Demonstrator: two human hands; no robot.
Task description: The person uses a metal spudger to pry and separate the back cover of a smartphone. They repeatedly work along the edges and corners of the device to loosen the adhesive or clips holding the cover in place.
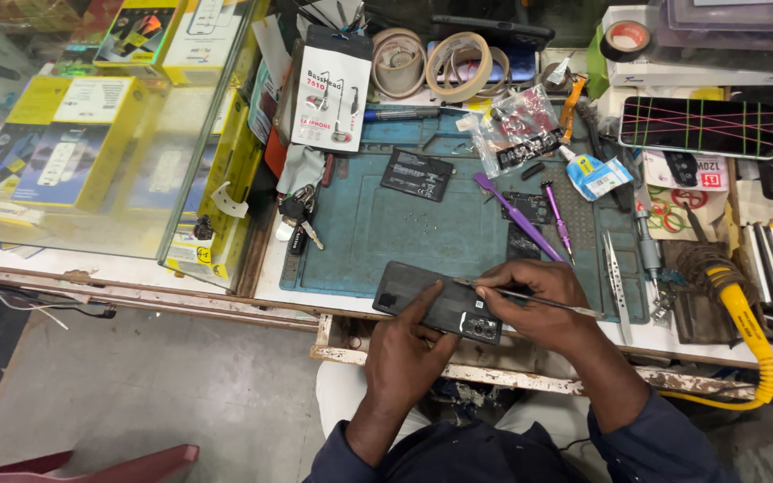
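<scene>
We work at the near edge of the blue repair mat (378,241), where a dark smartphone (436,304) lies back-up, camera cluster toward our right. Our left hand (409,353) rests on the phone, index finger stretched along the back cover to pin it down; the hand is pressing, not closed around anything. Our right hand (534,304) grips a slim metal tool (539,298), seemingly tweezers, pinched between thumb and fingers, its tip laid at the phone's upper edge near the camera end. Judgement: to do this step well, we keep the tip shallow and nearly flat to the cover, hold the phone steady under the left finger, and move in small strokes so the point does not skid into the lenses or gouge the seam. Count on the mat: one loose flat battery (416,173) toward the far side, two purple tools, one a plastic pry stick (516,215), the other a thin purple-handled driver (558,215) just beside it, and one clear bag (516,134) with dark parts. One pair of bare tweezers (616,282) lies at the mat's right edge. At the worktop's far edge we count at least two rolls of tape (458,64); one more, reddish, sits at the far right. One bunch of keys (300,213) lies off the mat's left edge. A second phone with a line-covered screen (698,127) sits at the far right. One yellow coiled cable (749,331) hangs over the near right edge.
</scene>
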